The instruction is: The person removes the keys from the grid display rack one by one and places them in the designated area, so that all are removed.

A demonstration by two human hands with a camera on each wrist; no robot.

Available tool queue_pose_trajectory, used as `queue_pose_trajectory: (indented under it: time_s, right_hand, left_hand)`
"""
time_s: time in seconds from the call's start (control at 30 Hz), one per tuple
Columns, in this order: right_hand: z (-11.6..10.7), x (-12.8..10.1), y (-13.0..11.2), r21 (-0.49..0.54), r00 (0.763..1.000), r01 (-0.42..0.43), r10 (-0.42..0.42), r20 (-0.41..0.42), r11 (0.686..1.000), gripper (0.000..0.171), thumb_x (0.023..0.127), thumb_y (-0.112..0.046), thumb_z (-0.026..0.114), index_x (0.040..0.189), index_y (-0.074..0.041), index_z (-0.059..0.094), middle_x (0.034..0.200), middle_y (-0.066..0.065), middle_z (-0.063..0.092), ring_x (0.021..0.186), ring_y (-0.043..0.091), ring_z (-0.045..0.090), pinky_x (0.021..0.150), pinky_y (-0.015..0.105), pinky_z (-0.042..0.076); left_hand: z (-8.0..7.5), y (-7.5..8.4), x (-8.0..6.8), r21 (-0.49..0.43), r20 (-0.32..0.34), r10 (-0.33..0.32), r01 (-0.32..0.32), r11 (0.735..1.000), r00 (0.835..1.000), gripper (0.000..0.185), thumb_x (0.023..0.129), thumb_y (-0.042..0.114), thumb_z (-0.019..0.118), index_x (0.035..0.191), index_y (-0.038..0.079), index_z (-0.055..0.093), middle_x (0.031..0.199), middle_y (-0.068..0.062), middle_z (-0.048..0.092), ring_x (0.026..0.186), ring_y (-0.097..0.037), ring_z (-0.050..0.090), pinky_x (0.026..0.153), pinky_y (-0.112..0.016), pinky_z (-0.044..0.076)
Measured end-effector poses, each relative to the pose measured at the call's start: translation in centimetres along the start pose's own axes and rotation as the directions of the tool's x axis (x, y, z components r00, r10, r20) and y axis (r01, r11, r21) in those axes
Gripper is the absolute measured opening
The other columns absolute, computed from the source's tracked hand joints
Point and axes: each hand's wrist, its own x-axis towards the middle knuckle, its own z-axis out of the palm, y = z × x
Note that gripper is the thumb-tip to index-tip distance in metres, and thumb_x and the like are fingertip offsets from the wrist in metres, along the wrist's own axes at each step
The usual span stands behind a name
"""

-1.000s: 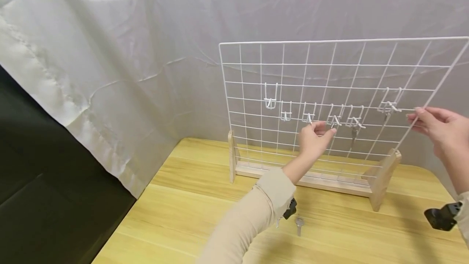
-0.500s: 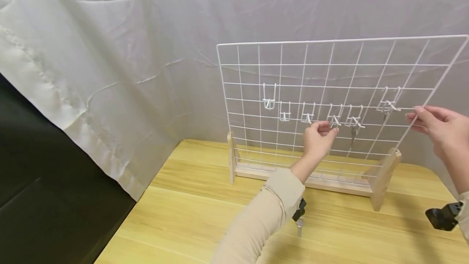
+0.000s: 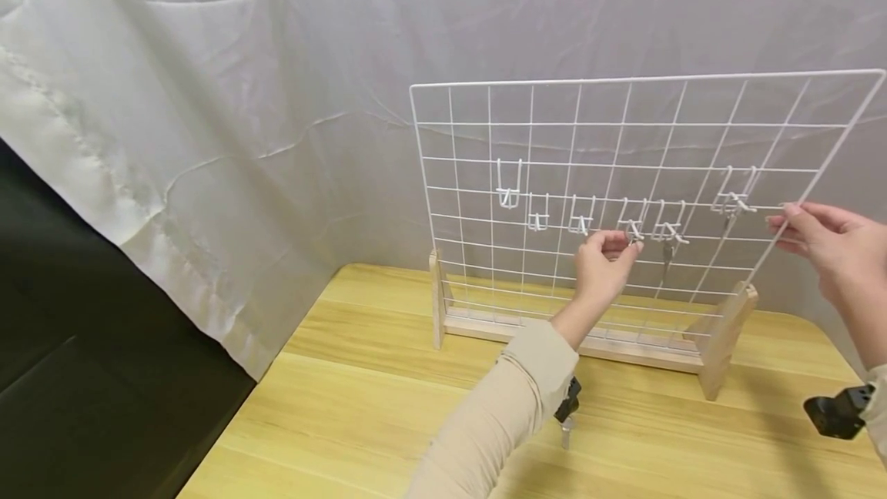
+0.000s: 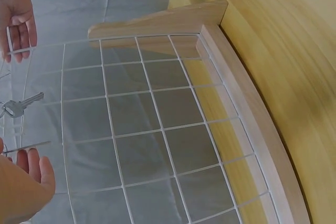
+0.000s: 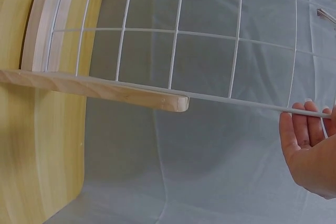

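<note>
My left hand (image 3: pixel 604 264) is at a white wire hook (image 3: pixel 634 229) on the wire grid panel (image 3: pixel 647 80), thumb and fingers pinching a small key. In the left wrist view this key (image 4: pixel 38 145) shows edge-on as a thin metal strip by the fingers. On the neighbouring hook (image 3: pixel 671 232) to the right hangs another key (image 3: pixel 668 254), seen flat in the left wrist view. My right hand (image 3: pixel 841 241) grips the panel's right edge wire between thumb and fingers. Its fingertips (image 5: pixel 300 109) bend round that wire in the right wrist view.
More hooks hang on the panel, and the far-right hook (image 3: pixel 733 200) bears a key. Wooden feet (image 3: pixel 728 341) and a crossbar hold the panel upright on the wooden table (image 3: pixel 333 406). A key (image 3: pixel 567 433) lies below my left wrist. A grey curtain (image 3: pixel 346 45) stands behind.
My left hand has shifted slightly right along the panel to the hook, its forearm now partly over the table keys. The right hand keeps its grip on the panel's edge.
</note>
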Motion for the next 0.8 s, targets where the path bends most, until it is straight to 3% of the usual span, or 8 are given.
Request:
queue_pose_trajectory:
  time_s: [0.13,0.37,0.57,0.8]
  right_hand:
    - [0.1,-0.2,0.0,0.005,1.000,-0.009,0.009,-0.005,1.000,0.008,0.088,-0.017,0.061,0.082,-0.021,0.065,0.065,-0.013,0.069,0.061,-0.002,0.065,0.052,0.010,0.051]
    - [0.2,-0.2,-0.2,0.027,1.000,-0.008,0.009,-0.017,1.000,0.007,0.087,-0.017,0.062,0.083,-0.021,0.066,0.065,-0.012,0.070,0.061,-0.003,0.065,0.052,0.010,0.051]
    - [0.2,-0.3,-0.3,0.022,1.000,-0.003,0.003,-0.010,1.000,0.009,0.088,-0.016,0.061,0.083,-0.022,0.066,0.065,-0.012,0.070,0.059,-0.002,0.065,0.052,0.010,0.051]
    - [0.2,-0.3,-0.1,0.018,1.000,0.017,-0.017,-0.020,1.000,0.010,0.088,-0.015,0.061,0.083,-0.022,0.066,0.065,-0.013,0.070,0.060,-0.003,0.065,0.052,0.009,0.051]
  left_hand:
    - [0.0,-0.2,-0.1,-0.009,0.015,0.003,-0.002,1.000,1.000,0.017,0.078,0.009,0.073,0.091,0.002,0.066,0.086,-0.010,0.070,0.066,0.001,0.058,0.063,-0.007,0.048]
    - [-0.1,-0.2,0.0,-0.021,0.006,0.067,-0.067,0.998,0.998,0.012,0.079,0.005,0.071,0.088,-0.002,0.067,0.083,-0.015,0.070,0.059,0.003,0.054,0.058,-0.006,0.048]
    - [-0.6,0.1,-0.3,-0.020,0.019,0.071,-0.070,0.997,0.997,0.009,0.078,0.003,0.071,0.085,-0.003,0.068,0.082,-0.014,0.071,0.058,0.004,0.053,0.058,-0.006,0.048]
    - [-1.5,0.5,-0.9,0.038,0.067,0.089,-0.092,0.995,0.994,0.009,0.080,0.008,0.070,0.086,0.000,0.069,0.080,-0.012,0.071,0.057,0.006,0.051,0.057,-0.006,0.047]
